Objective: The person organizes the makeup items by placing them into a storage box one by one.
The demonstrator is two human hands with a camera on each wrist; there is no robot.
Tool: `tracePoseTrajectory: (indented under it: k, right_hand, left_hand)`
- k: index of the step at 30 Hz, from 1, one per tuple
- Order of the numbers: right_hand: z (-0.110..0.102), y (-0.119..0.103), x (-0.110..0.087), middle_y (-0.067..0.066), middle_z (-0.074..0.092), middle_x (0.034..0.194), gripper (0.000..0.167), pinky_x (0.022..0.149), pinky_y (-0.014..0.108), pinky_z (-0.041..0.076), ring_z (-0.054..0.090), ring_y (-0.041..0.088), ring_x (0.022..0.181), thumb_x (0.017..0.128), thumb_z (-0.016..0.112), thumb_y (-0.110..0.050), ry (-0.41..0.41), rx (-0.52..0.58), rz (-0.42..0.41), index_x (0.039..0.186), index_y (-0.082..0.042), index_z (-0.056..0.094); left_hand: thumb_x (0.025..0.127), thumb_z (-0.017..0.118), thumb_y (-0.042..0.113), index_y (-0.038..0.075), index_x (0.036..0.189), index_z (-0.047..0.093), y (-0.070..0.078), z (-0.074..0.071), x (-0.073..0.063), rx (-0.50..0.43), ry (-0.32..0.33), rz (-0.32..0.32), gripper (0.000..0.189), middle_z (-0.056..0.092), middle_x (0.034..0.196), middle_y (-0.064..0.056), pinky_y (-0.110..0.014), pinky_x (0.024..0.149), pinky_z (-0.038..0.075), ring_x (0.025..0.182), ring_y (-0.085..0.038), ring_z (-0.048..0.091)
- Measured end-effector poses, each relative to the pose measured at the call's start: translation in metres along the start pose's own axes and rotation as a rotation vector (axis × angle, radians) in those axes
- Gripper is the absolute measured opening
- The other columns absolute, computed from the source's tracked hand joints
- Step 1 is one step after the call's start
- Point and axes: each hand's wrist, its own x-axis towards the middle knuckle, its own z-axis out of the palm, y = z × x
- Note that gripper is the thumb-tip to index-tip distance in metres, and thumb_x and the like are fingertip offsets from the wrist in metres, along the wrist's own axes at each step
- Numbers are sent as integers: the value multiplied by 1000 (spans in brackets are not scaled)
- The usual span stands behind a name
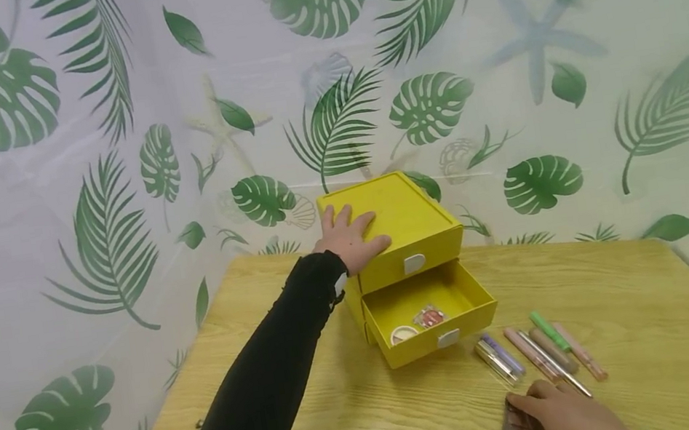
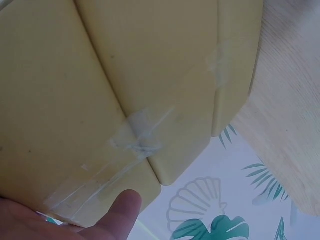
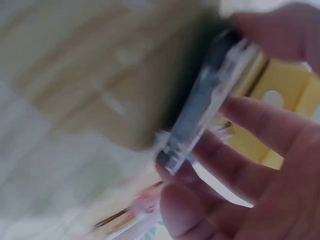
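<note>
My left hand (image 1: 353, 241) rests, fingers spread, on the top left edge of a yellow drawer box (image 1: 406, 206). In the left wrist view, one of its fingers lies along the box's taped side (image 2: 165, 75). The box's lower drawer (image 1: 416, 346) is pulled out and holds a round white-rimmed compact (image 1: 404, 334) and a small clear case with red inside (image 1: 429, 316). At the front right, my right hand (image 1: 571, 412) grips a dark, flat makeup palette (image 1: 518, 427) between thumb and fingers. The right wrist view shows the palette's edge (image 3: 200, 110), blurred.
Several slim cosmetic tubes lie right of the drawer, among them a purple tube (image 1: 504, 354), a green tube (image 1: 550, 331) and a pink tube (image 1: 580, 351). The wooden table (image 1: 340, 421) meets a leaf-printed curtain (image 1: 183, 193) at the back and sides.
</note>
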Motion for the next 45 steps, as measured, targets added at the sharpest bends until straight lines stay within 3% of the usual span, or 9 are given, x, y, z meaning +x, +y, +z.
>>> tracePoseTrajectory:
  k: [5, 10, 15, 19, 22, 25, 33, 38, 45]
  right_hand:
    - [-6, -12, 3, -7, 62, 101, 83, 61, 34, 49, 54, 5, 76, 78, 70, -74, -64, 98, -62, 129, -9, 71]
    - [-16, -23, 7, -7, 65, 106, 55, 65, 32, 52, 59, 4, 83, 87, 72, -57, -36, 193, -118, 120, -13, 76]
    - [-39, -38, 2, -7, 64, 119, 37, 82, 39, 55, 64, 27, 113, 90, 72, -51, 169, 172, -156, 118, -26, 75]
    - [-58, -51, 1, -12, 63, 118, 28, 100, 55, 45, 63, 23, 114, 89, 77, -42, 394, 116, -167, 116, -35, 73]
    - [-70, -58, 5, -15, 64, 116, 30, 90, 50, 50, 64, 8, 95, 88, 79, -32, 512, 100, -180, 118, -35, 74]
    - [-80, -62, 14, -12, 65, 117, 31, 79, 41, 54, 65, 7, 94, 90, 78, -28, 570, 99, -191, 121, -30, 75]
    - [-91, -65, 42, -2, 68, 121, 33, 79, 40, 55, 66, 17, 101, 98, 69, -34, 557, 102, -214, 128, -21, 72]
    - [-99, -66, 63, -3, 71, 114, 31, 85, 45, 56, 68, 17, 100, 97, 69, -33, 517, 94, -219, 124, -17, 74]
    - [-105, -65, 93, -9, 72, 102, 25, 77, 41, 57, 68, 16, 91, 96, 70, -34, 424, 78, -149, 115, -20, 77]
  left_hand:
    - [98, 48, 59, 26, 159, 37, -1, 4, 0, -18, -6, -3, 70, 13, 168, -11, -61, 116, 26, 154, -37, -5]
    - [98, 48, 59, 25, 159, 37, -2, 7, -2, -17, -9, 1, 70, 14, 168, -12, -61, 116, 26, 154, -37, -4]
    - [99, 48, 59, 25, 159, 37, -3, 7, -2, -2, -1, -5, 70, 14, 168, -11, -61, 117, 25, 154, -38, -3]
    - [99, 48, 58, 25, 159, 38, -3, 5, -2, 1, 0, -11, 69, 14, 168, -12, -60, 117, 25, 154, -38, -3]
    - [99, 48, 58, 25, 159, 38, -4, 4, -2, -4, 3, -9, 69, 14, 168, -12, -61, 117, 24, 154, -37, -4]
    - [99, 49, 58, 24, 158, 38, -4, 3, -2, -8, 9, -9, 69, 14, 168, -13, -61, 117, 24, 154, -37, -4]
    - [99, 48, 59, 25, 159, 38, -4, 5, 1, -7, 9, -6, 70, 14, 168, -12, -62, 116, 25, 154, -38, -4]
    - [99, 48, 58, 26, 159, 37, -2, 3, 2, -9, 16, -3, 69, 14, 168, -12, -62, 116, 25, 154, -38, -5]
    - [99, 48, 59, 26, 159, 37, 0, 1, 1, -7, 20, 0, 69, 14, 168, -11, -62, 117, 24, 154, -37, -5]
